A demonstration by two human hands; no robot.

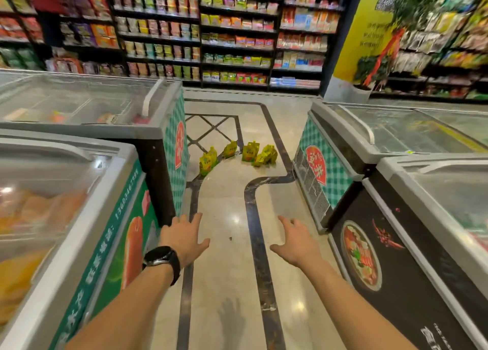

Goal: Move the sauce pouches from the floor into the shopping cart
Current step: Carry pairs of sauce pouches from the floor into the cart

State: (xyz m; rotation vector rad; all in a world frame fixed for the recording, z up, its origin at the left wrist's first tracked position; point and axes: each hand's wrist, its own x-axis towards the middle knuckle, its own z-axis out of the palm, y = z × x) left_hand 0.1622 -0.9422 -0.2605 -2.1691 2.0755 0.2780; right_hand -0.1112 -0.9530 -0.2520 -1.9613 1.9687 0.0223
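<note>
left hand (182,240): lower centre of frame, fingers spread, palm down, grip released, held nothing. black watch (162,260) on the wrist.
right hand (297,244): lower centre-right, fingers loosely spread, grip released, also held nothing.
why held so: both arms stretched forward over the aisle, my read was a walk-up with hands readied for a pickup, not a grasp yet.
floor (227,270): glossy pale tile with dark inlaid bands, faint hand shadow at bottom centre. small dark speck between the hands, too small to tell what.
near freezers: glass-lidded chest freezer (79,217) at lower left, black-sided freezer (396,244) at lower right; they formed the narrow aisle the arms pointed down.
sauce pouches (239,155): yellow, on the floor at mid-frame, well apart from both hands. roughly four or five in a loose curved row; leftmost three stood upright on their bases, the right-hand cluster leaned together, count there unclear.
checked freezers (177,143): green-check end panels either side of the pouches, pouches lay in the gap between them.
shelves (237,32): packed goods across top of frame, blurred.
shopping cart: not in view.
progress: judged none loaded yet; the pouches seen were all on the floor.
</note>
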